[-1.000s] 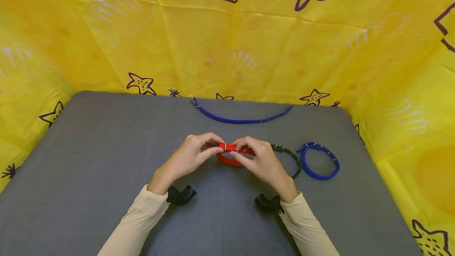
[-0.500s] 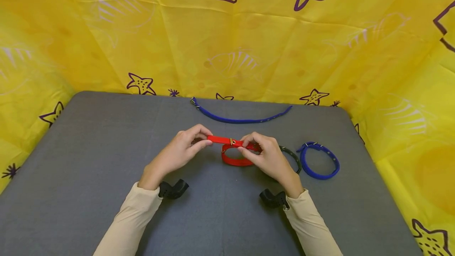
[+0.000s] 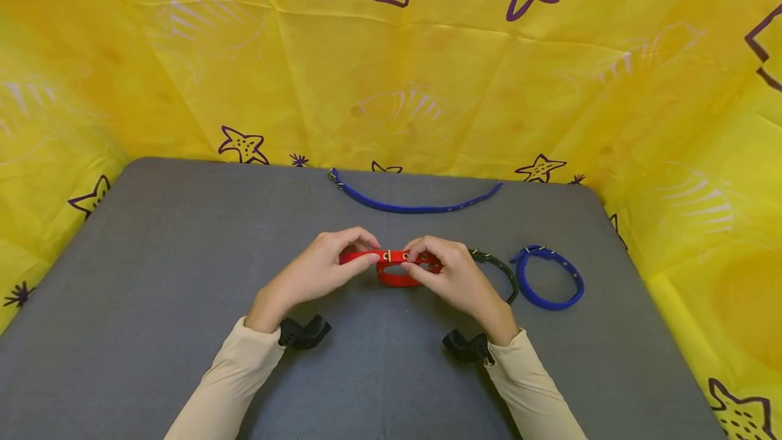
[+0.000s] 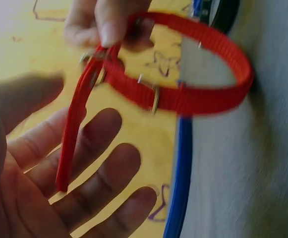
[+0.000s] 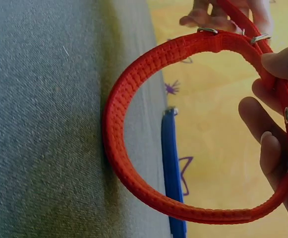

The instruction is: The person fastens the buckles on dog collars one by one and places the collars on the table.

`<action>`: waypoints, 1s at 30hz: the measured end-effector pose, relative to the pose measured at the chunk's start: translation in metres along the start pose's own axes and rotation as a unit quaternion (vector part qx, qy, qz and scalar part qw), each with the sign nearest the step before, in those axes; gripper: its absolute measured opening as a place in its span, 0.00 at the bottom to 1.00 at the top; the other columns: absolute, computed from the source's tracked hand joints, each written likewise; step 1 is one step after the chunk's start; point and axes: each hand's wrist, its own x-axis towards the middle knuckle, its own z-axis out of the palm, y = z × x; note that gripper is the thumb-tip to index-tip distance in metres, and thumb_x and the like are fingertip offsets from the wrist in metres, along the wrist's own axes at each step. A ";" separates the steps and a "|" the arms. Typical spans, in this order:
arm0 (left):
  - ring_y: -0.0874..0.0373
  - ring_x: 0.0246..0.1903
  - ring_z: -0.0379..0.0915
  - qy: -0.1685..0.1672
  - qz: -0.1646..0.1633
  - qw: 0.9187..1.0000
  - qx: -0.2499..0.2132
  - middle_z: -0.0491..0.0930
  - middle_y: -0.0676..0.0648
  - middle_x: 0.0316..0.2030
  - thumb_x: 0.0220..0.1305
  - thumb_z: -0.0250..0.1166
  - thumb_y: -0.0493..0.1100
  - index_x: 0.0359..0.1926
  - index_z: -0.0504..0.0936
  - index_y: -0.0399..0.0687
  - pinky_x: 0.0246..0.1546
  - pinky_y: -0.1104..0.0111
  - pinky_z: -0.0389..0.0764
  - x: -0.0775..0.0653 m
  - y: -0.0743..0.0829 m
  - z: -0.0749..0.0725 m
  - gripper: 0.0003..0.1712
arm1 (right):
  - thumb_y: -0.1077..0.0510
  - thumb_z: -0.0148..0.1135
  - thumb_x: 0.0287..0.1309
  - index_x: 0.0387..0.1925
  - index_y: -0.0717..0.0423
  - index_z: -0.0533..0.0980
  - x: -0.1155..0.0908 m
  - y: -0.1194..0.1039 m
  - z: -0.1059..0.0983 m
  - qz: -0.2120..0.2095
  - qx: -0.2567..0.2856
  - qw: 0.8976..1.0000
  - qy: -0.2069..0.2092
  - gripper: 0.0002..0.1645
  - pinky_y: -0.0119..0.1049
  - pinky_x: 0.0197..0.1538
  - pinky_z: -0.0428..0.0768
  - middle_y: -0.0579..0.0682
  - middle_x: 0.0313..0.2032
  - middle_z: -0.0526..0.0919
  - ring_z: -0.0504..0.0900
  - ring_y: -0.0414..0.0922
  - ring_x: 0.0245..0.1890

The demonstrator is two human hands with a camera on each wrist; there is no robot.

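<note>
A red collar (image 3: 398,282), buckled into a loop, stands on the table between both hands. My right hand (image 3: 451,276) pinches its strap just right of the brass buckle (image 3: 388,256), with thumb and fingers on the holed part (image 5: 287,115). The strap's free tail (image 4: 69,148) passes out of the buckle to the left. Around that tail is my left hand (image 3: 310,270); in the left wrist view its thumb (image 4: 39,94) and spread fingers (image 4: 111,166) stand apart from each other, with the tail loose between them. A metal ring (image 4: 154,99) sits further along the loop.
A blue collar (image 3: 400,208) lies stretched out near the table's back edge. To the right lies a looped blue collar (image 3: 553,305). A dark green collar (image 3: 509,271) is partly hidden behind my right hand. Yellow printed cloth (image 3: 391,53) surrounds the grey table (image 3: 183,243).
Half a second ago my left hand pinched the tail and drew it out leftward. Now it has come back right towards the buckle, its grip loosened. The right hand shifted slightly left.
</note>
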 end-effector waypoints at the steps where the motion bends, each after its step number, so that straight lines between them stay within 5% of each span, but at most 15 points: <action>1: 0.61 0.30 0.75 0.000 0.003 1.000 -0.002 0.85 0.50 0.34 0.70 0.63 0.44 0.46 0.81 0.51 0.34 0.67 0.77 0.000 0.001 0.003 0.07 | 0.63 0.70 0.57 0.33 0.51 0.78 0.000 0.000 0.001 -0.004 0.001 1.000 -0.003 0.07 0.36 0.29 0.80 0.48 0.38 0.87 0.79 0.36 0.29; 17: 0.58 0.26 0.70 0.013 -0.009 1.000 -0.008 0.79 0.51 0.29 0.73 0.59 0.41 0.47 0.78 0.51 0.30 0.69 0.73 -0.002 0.002 -0.002 0.06 | 0.65 0.70 0.57 0.39 0.53 0.81 0.000 0.002 0.001 0.003 0.008 1.000 -0.004 0.08 0.40 0.33 0.83 0.49 0.39 0.86 0.81 0.38 0.31; 30: 0.63 0.20 0.63 -0.066 -0.033 0.997 0.011 0.75 0.54 0.23 0.76 0.53 0.43 0.41 0.81 0.48 0.23 0.72 0.65 0.001 -0.002 0.000 0.10 | 0.64 0.70 0.58 0.38 0.53 0.80 0.000 0.002 0.002 -0.001 0.006 1.000 -0.004 0.08 0.40 0.35 0.84 0.49 0.40 0.86 0.83 0.38 0.34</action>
